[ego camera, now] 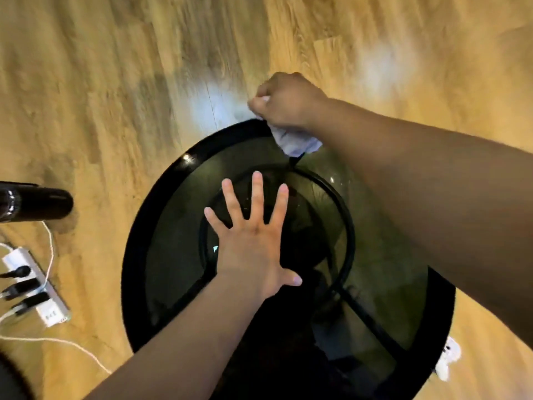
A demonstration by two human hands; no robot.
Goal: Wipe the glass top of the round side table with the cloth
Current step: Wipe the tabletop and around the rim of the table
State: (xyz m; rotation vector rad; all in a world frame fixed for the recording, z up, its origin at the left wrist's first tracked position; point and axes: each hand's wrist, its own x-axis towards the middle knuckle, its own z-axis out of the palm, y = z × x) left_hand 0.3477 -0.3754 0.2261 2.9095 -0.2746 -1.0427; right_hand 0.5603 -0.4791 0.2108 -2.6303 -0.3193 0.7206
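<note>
Glass, dark and smoky, tops the round black-rimmed side table, the worktop (173,255), which the head view shows from straight above. The right hand (285,102) is clenched round a crumpled pale cloth (297,141). The cloth sits at the worktop's far edge and bulges out below the fist. The left hand (251,249) is released and rests flat, fingers spread, on the glass near the middle. On the light wooden floor (115,82) off the left edge lie a white power strip (34,287) with black plugs and a glossy black cylinder (34,203).
</note>
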